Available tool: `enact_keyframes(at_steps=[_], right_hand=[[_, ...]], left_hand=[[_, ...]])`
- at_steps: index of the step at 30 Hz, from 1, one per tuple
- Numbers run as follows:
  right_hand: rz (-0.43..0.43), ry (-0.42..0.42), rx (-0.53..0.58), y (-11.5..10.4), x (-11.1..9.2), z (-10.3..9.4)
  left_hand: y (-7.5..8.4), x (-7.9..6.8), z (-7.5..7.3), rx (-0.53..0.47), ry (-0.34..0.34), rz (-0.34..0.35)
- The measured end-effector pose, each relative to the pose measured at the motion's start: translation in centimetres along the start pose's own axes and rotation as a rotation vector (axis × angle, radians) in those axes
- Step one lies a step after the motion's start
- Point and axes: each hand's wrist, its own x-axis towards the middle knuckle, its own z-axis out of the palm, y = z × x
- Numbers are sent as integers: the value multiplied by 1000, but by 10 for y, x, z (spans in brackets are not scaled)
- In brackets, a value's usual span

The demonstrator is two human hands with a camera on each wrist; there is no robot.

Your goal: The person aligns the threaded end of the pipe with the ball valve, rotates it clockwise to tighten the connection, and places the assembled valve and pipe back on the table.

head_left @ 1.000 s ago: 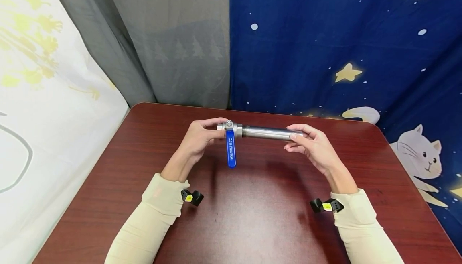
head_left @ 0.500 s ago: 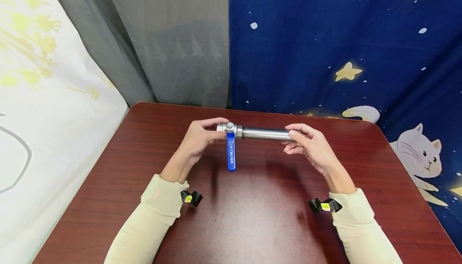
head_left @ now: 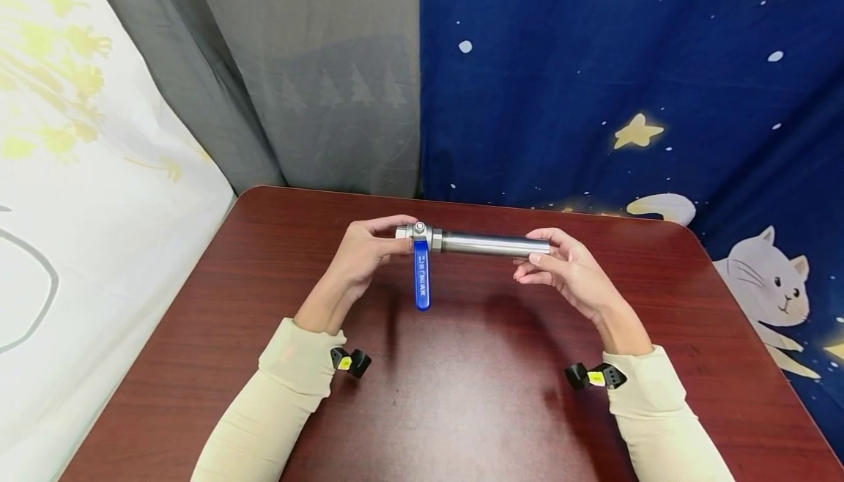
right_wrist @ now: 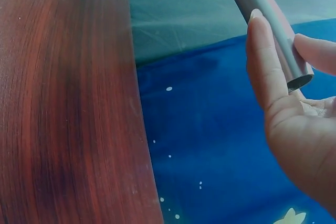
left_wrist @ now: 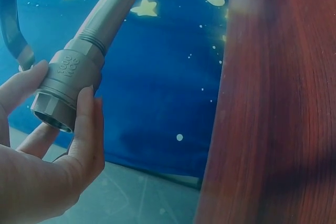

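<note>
A steel ball valve [left_wrist: 71, 69] with a blue lever handle [head_left: 422, 275] is joined to a threaded steel pipe [head_left: 491, 243]; the two lie in one line above the table. At the valve's left end my left hand [head_left: 359, 255] grips the body between thumb and fingers. The lever points toward me. My right hand [head_left: 575, 269] pinches the pipe's far right end, thumb on the near side and fingers behind and below. In the right wrist view the pipe's open end [right_wrist: 300, 82] shows between thumb and fingers. Some threads show beside the valve's hex collar.
A dark red wooden table [head_left: 448, 394] lies beneath both hands. Grey [head_left: 316, 64] and blue star-patterned [head_left: 560, 86] curtains hang behind it, and a white cloth [head_left: 99, 174] hangs at the left. Small black cameras are strapped to both wrists.
My right thumb and fingers have shifted around the pipe's end, uncovering its tip. The blue lever dipped a little toward me and rose slightly again. My left hand has stayed in place.
</note>
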Motion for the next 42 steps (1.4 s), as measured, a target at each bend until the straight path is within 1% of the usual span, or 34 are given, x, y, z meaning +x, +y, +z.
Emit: enact_keyframes(at_steps=[5, 12, 15, 18, 24, 28, 32, 38, 40, 42], right_hand=[[25, 23, -11, 0, 0, -1], [61, 121, -55, -1, 1, 1], [67, 147, -74, -1, 0, 2], [52, 125, -96, -2, 0, 2], [-29, 10, -84, -6, -4, -2], [-28, -26, -75, -7, -3, -4], [13, -7, -58, -8, -2, -3], [55, 101, -66, -8, -2, 0], [49, 106, -79, -8, -2, 0], [26, 86, -97, -8, -3, 0]], left_hand=[[-1, 0, -1, -34, -6, 6], [0, 0, -2, -47, -10, 10], [1, 0, -1, -54, -10, 13], [1, -1, -1, -56, -10, 17], [1, 0, -1, -51, -14, 24], [1, 0, -1, -63, -17, 26], [2, -1, -1, -75, -20, 26], [4, -3, -1, -78, -18, 21], [4, -3, -1, -83, -21, 23], [4, -3, -1, -91, -24, 24]])
